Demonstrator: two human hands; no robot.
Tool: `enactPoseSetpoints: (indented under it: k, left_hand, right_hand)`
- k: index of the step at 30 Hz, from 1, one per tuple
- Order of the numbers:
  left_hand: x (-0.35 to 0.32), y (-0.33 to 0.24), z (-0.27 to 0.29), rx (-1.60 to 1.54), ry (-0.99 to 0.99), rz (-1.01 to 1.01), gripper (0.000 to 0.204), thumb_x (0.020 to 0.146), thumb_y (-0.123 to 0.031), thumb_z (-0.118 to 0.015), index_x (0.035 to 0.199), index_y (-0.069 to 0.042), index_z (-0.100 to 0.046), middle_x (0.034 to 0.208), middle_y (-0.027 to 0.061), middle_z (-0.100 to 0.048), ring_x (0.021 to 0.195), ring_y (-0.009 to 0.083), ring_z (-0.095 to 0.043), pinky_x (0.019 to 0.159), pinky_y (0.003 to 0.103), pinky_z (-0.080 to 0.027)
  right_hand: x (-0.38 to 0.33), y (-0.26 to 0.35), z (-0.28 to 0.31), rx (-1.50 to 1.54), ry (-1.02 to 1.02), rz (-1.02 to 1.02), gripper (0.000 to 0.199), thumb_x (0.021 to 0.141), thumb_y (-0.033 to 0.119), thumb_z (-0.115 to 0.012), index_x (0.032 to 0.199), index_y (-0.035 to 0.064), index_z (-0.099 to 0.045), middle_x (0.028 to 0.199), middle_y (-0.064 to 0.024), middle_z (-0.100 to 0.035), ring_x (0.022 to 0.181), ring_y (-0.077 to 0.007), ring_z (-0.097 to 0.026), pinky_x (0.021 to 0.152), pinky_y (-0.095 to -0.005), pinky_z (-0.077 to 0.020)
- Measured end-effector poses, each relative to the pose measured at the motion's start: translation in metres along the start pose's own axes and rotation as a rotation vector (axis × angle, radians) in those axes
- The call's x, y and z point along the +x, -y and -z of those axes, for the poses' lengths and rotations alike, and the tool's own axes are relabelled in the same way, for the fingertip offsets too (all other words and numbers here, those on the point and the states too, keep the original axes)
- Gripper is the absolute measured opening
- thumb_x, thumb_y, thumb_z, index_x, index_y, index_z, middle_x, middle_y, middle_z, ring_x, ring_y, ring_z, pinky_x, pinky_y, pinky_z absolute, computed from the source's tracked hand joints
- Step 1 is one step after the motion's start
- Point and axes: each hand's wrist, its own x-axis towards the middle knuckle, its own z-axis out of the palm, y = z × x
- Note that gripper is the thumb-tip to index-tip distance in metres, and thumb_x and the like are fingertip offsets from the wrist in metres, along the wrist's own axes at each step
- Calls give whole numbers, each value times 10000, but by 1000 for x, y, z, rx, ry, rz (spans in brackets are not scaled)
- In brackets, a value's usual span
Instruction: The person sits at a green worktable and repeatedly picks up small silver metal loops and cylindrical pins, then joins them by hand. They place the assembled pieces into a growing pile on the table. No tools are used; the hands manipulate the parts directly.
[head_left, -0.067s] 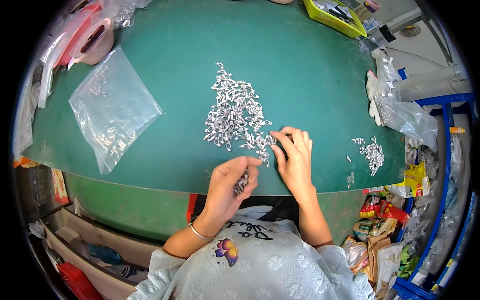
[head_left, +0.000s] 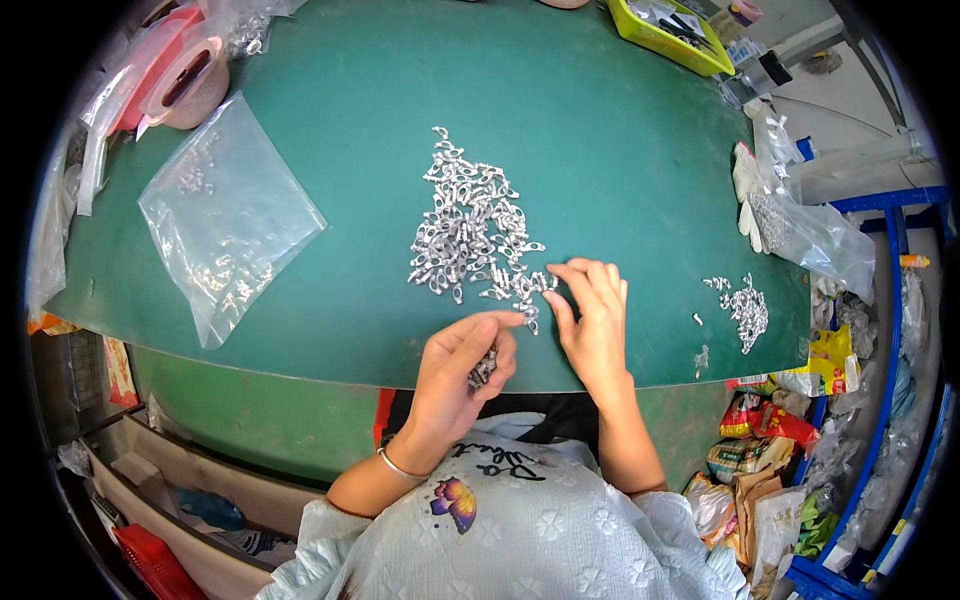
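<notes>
A loose pile of small silver metal ring-ended parts [head_left: 465,230] lies on the green tabletop in front of me. Below its lower right edge, my left hand [head_left: 468,365] is curled closed around a clump of the same metal parts [head_left: 483,368]. The left index finger reaches to a few pieces at the pile's lower tip. My right hand [head_left: 592,315] is at the pile's right edge, thumb and index finger apart. Several metal parts [head_left: 540,282] lie at those fingertips; whether any is touched is hard to see.
A clear plastic bag [head_left: 230,230] with a few small pieces lies flat at left, near a pink basket [head_left: 190,85]. A smaller heap of silver parts [head_left: 748,315] is at right, by a glove [head_left: 746,190] and a filled bag [head_left: 805,235]. A yellow-green tray [head_left: 670,35] stands far right.
My right hand has shifted very slightly to the right at the pile's edge. The left hand stays in place, closed around its clump.
</notes>
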Motion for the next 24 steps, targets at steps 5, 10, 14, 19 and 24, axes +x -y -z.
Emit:
enactPoseSetpoints:
  k: [5,10,14,19,24]
  left_hand:
    - [2,2,5,97,-10,-39,179,895,-94,-501,1003,27,-578,625,-6,-442,512,54,-363,401,177,-250]
    - [1,2,-10,393,1,-150,189,798,3,-595,987,7,-592,633,-36,-473,562,40,-406,491,184,-314]
    - [1,2,-15,511,64,-295,214,768,17,-641,978,-10,-603,667,-32,-502,646,27,-451,618,182,-383]
    - [-3,-4,-23,591,43,-321,155,747,25,-652,898,4,-623,670,-23,-512,643,39,-449,622,193,-378]
    - [-5,-6,-23,606,49,-396,147,701,48,-680,837,12,-638,636,-6,-510,608,50,-445,580,199,-364]
  right_hand:
    - [-16,-7,11,621,14,-292,300,739,-39,-637,1031,-1,-584,906,-68,-601,829,-143,-545,731,-268,-402]
    - [-27,18,32,1489,236,-465,287,822,-45,-554,1108,-58,-545,1001,-91,-588,940,-152,-541,827,-285,-420]
    - [-29,28,36,1533,254,-428,309,830,-56,-532,1139,-67,-512,1045,-122,-580,958,-165,-553,857,-303,-429]
    - [-28,36,39,1475,171,-394,243,826,-75,-538,1068,-69,-523,1019,-132,-589,952,-165,-564,846,-297,-443]
    - [-32,31,39,1440,196,-340,148,834,-60,-545,982,-66,-549,951,-122,-600,907,-162,-574,815,-280,-453]
